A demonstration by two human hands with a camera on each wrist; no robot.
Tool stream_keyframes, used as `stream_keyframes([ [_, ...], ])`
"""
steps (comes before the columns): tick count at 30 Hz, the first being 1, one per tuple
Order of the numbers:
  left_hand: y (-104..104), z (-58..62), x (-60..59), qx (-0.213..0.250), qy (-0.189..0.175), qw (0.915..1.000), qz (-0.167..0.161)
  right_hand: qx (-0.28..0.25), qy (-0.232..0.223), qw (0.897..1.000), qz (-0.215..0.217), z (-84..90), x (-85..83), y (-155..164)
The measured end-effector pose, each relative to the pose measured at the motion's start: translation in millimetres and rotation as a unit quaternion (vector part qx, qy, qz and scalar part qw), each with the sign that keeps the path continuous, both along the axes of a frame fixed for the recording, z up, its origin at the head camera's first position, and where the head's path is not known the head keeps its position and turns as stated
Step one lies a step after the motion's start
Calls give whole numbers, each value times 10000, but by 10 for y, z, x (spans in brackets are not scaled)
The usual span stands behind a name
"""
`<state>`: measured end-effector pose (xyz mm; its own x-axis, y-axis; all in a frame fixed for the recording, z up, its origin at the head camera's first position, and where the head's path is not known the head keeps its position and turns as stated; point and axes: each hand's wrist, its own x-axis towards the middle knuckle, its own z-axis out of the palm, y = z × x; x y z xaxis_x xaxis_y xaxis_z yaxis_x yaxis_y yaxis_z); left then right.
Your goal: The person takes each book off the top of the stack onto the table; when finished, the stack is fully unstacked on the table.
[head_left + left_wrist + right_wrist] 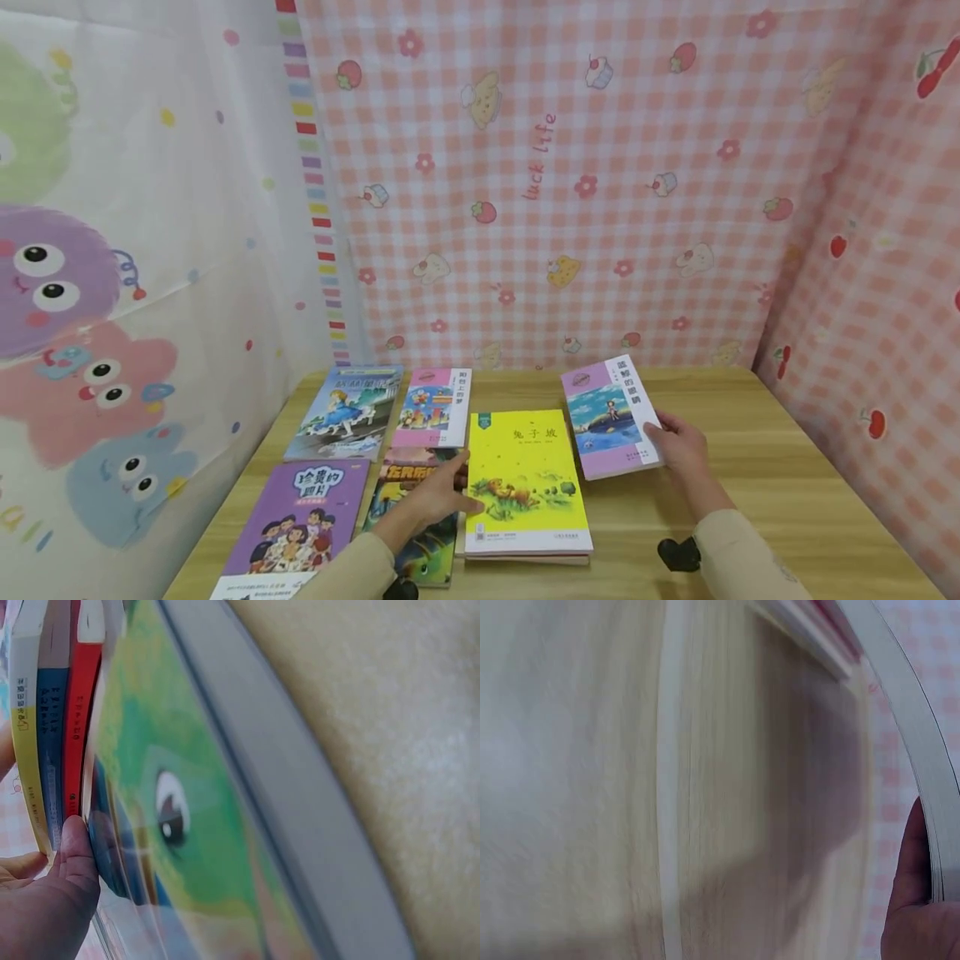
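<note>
My right hand [681,454] grips the right edge of a pink-bordered paperback [611,417] with a blue sea picture. That book is tilted and held above the table; its pale page edge [922,720] shows in the right wrist view. My left hand [438,496] holds the left side of a book stack, its thumb on the yellow-covered top book [525,475]. In the left wrist view, a blue spine [51,742] and a red spine [81,727] lie beside the yellow-and-white one. The fingertips under the stack are partly hidden.
Left of the stack lie a green dinosaur-like book [431,567], a purple book [300,508], a blue-dress girl book [348,412] and another pink-bordered book [431,408]. The wooden table [795,500] meets a checked curtain [562,250] behind.
</note>
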<state>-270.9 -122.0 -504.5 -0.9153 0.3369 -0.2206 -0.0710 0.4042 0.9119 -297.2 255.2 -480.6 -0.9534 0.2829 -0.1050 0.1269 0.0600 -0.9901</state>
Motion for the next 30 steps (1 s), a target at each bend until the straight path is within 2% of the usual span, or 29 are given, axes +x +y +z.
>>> stream_keyframes([
  [4,-13,-11,-22,-24,31,10000,-50,-134,-190,9997,-126,-143,-139,100],
  [9,-20,-14,-26,-21,-25,10000,-60,-246,-637,9975,-158,-333,-296,133],
  [13,-25,-6,-16,2,-85,9999,-61,-348,-760,9964,140,-350,-392,90],
  [15,-34,0,-10,7,-131,9999,-30,17,-814,9960,379,-316,-414,57],
  [18,-24,1,4,1,-173,9998,9,874,-796,9905,702,-249,-369,36],
  [20,-19,0,11,-55,-118,9999,27,1474,-676,9840,733,-213,-336,14],
  [22,-15,1,12,-98,-77,9999,68,1818,-542,9790,746,-186,-311,-10],
  [25,-14,6,10,-90,-39,9999,89,1968,-390,9775,657,-160,-296,-49],
  [30,-22,22,15,-55,-36,10000,48,1660,-184,9833,727,-109,-274,-159],
])
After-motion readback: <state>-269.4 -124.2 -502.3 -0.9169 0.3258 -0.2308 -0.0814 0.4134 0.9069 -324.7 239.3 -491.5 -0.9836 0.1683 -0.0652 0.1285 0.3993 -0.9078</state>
